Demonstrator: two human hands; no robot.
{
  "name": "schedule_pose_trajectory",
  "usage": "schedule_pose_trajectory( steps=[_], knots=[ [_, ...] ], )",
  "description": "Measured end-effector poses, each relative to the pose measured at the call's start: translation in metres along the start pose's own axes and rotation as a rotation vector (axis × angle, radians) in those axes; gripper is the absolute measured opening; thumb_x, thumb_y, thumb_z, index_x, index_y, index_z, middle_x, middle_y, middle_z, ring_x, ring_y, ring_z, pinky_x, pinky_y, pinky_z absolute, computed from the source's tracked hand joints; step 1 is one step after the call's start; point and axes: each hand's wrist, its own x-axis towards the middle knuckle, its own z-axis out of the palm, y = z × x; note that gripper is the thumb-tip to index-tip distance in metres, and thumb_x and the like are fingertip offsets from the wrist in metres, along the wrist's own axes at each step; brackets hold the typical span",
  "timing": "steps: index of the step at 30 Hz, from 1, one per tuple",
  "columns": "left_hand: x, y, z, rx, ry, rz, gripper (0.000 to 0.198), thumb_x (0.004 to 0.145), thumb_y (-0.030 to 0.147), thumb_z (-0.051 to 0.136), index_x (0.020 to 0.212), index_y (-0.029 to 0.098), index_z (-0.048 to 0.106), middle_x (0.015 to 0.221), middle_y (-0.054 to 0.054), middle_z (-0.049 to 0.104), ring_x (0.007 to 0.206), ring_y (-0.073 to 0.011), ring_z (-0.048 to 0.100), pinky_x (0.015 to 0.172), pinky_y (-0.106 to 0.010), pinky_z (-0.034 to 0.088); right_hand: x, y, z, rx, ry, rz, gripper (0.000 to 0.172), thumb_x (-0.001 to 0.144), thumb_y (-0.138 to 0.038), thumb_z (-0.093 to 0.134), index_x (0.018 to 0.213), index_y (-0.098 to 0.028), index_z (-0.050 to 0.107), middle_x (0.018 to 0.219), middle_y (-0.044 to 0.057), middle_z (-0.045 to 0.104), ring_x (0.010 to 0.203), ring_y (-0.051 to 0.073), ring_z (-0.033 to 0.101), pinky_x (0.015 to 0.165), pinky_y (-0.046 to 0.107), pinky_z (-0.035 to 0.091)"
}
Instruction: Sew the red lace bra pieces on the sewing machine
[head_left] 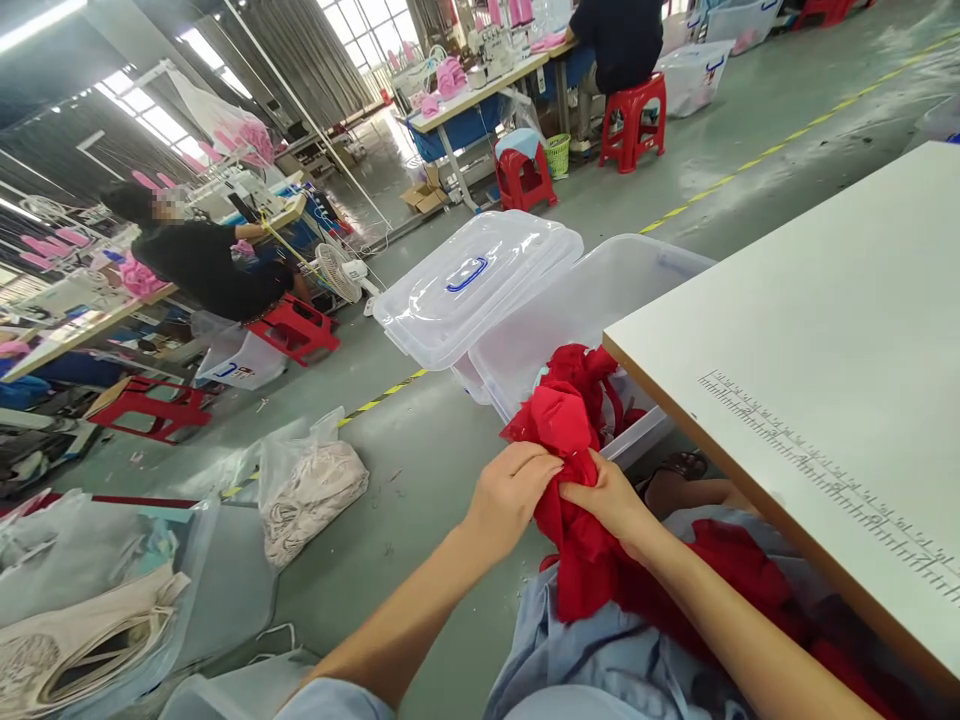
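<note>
My left hand (510,495) and my right hand (611,500) both pinch a bunch of red fabric (570,420), fingers closed on it just above my lap. The red cloth trails down over my blue-clad lap (600,640) and up toward a clear plastic bin (577,300) that holds more red pieces. The bin stands on the floor just beyond my hands, beside the white table (825,340).
A clear lid with a blue handle (469,275) rests on the bin's left edge. Plastic bags of beige fabric (307,490) lie on the floor at left. Other people sit on red stools (634,120) at sewing tables farther back. A yellow floor line (750,160) crosses the aisle.
</note>
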Motion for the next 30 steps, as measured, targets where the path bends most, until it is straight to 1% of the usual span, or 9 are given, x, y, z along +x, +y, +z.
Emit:
schedule_pose_trajectory(
  steps=[3, 9, 13, 16, 18, 22, 25, 28, 30],
  knots=[
    [0.007, -0.003, 0.01, 0.098, -0.052, 0.077, 0.033, 0.098, 0.043, 0.047, 0.082, 0.023, 0.069, 0.082, -0.005, 0.065, 0.075, -0.0181, 0.06, 0.071, -0.03, 0.05, 0.001, -0.003, -0.001, 0.01, -0.017, -0.009, 0.028, 0.057, -0.026, 0.067, 0.082, -0.02, 0.056, 0.072, -0.004, 0.059, 0.066, 0.013, 0.052, 0.06, 0.025, 0.044],
    [0.006, -0.006, 0.019, 0.228, -0.032, 0.103, 0.023, 0.099, 0.032, 0.046, 0.09, 0.02, 0.064, 0.087, -0.006, 0.062, 0.075, -0.0181, 0.059, 0.068, -0.029, 0.049, -0.003, -0.011, -0.01, 0.011, -0.105, -0.02, 0.025, 0.06, -0.024, 0.068, 0.083, -0.018, 0.059, 0.071, -0.005, 0.058, 0.062, 0.012, 0.05, 0.06, 0.024, 0.043],
    [0.007, -0.004, 0.02, 0.244, -0.102, 0.082, 0.019, 0.097, 0.024, 0.044, 0.089, 0.02, 0.061, 0.094, -0.008, 0.06, 0.084, -0.0202, 0.058, 0.075, -0.032, 0.049, -0.004, -0.011, -0.013, 0.007, -0.136, -0.048, 0.03, 0.065, -0.029, 0.071, 0.09, -0.02, 0.059, 0.082, -0.002, 0.064, 0.074, 0.015, 0.059, 0.069, 0.028, 0.049],
    [0.016, 0.0, 0.011, 0.218, -0.216, 0.051, 0.014, 0.094, 0.023, 0.048, 0.085, 0.019, 0.058, 0.092, -0.007, 0.059, 0.08, -0.019, 0.056, 0.073, -0.031, 0.049, -0.001, -0.005, -0.01, -0.006, -0.179, -0.071, 0.054, 0.056, -0.034, 0.082, 0.104, -0.02, 0.059, 0.1, 0.004, 0.069, 0.092, 0.022, 0.064, 0.082, 0.035, 0.052],
    [0.024, 0.005, 0.0, 0.184, -0.319, 0.045, 0.016, 0.093, 0.026, 0.051, 0.079, 0.019, 0.055, 0.085, -0.004, 0.058, 0.074, -0.0165, 0.054, 0.069, -0.028, 0.048, 0.004, 0.002, -0.005, -0.027, -0.157, -0.097, 0.063, 0.052, -0.038, 0.085, 0.105, -0.02, 0.058, 0.105, 0.006, 0.069, 0.096, 0.024, 0.065, 0.085, 0.038, 0.052],
    [0.032, 0.016, -0.019, 0.0, -0.525, -0.056, 0.026, 0.095, 0.037, 0.048, 0.076, 0.019, 0.051, 0.085, -0.003, 0.055, 0.083, -0.0166, 0.05, 0.076, -0.027, 0.045, 0.014, 0.014, -0.002, -0.128, -0.021, -0.161, 0.046, 0.063, -0.043, 0.077, 0.099, -0.022, 0.058, 0.1, 0.006, 0.07, 0.092, 0.024, 0.064, 0.087, 0.039, 0.05],
    [0.028, 0.018, -0.031, -0.173, -0.608, -0.169, 0.029, 0.091, 0.043, 0.052, 0.076, 0.019, 0.047, 0.078, 0.0, 0.048, 0.074, -0.0131, 0.043, 0.066, -0.023, 0.04, 0.016, 0.017, -0.008, -0.222, 0.04, -0.167, 0.042, 0.065, -0.039, 0.074, 0.102, -0.024, 0.059, 0.095, 0.004, 0.07, 0.093, 0.024, 0.063, 0.085, 0.037, 0.049],
    [0.023, 0.017, -0.042, -0.183, -0.681, -0.249, 0.027, 0.087, 0.042, 0.06, 0.08, 0.017, 0.057, 0.067, 0.005, 0.041, 0.059, -0.0084, 0.034, 0.052, -0.02, 0.028, 0.014, 0.013, -0.016, -0.293, 0.052, -0.151, 0.043, 0.066, -0.034, 0.073, 0.105, -0.025, 0.06, 0.091, 0.001, 0.069, 0.091, 0.024, 0.063, 0.081, 0.034, 0.049],
    [0.022, 0.013, -0.049, -0.272, -0.652, -0.364, 0.027, 0.082, 0.042, 0.068, 0.082, 0.015, 0.066, 0.06, 0.007, 0.039, 0.053, -0.0068, 0.029, 0.049, -0.02, 0.023, 0.009, 0.006, -0.018, -0.319, 0.023, -0.143, 0.04, 0.066, -0.031, 0.071, 0.105, -0.024, 0.062, 0.088, 0.001, 0.068, 0.087, 0.023, 0.062, 0.079, 0.032, 0.049]
  ],
)
